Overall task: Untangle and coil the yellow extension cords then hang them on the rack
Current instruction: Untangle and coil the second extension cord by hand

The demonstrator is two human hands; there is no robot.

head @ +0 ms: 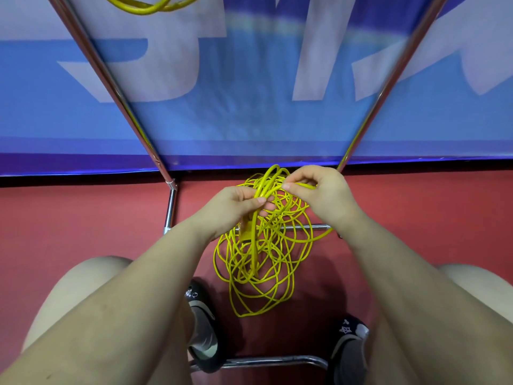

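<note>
Tangled cord (261,262): yellow, a loose snarl of many thin loops, hanging from both hands down toward the red floor (83,218), between the two shoes.
Bundled loops (268,184): several strands gathered side by side, arching up between the hands at the top of the snarl.
Left hand (236,207): curled round the gathered strands, thumb pressed across them, holding the bundle.
Right hand (319,190): thumb and fingertips pinching a single strand just beside the bundle's top.
Plug (247,230): yellow block, just below the left hand, half buried in loops.
Second cord (150,6): yellow, at the top edge, well apart from the snarl; support out of frame.
Rack (111,79): chrome tubes slanting up on both sides, base bars on the floor under and behind the snarl.
Backdrop: blue banner (249,120) with large pale letters.
Shoes (202,326): dark, one on each side of a low chrome bar.
</note>
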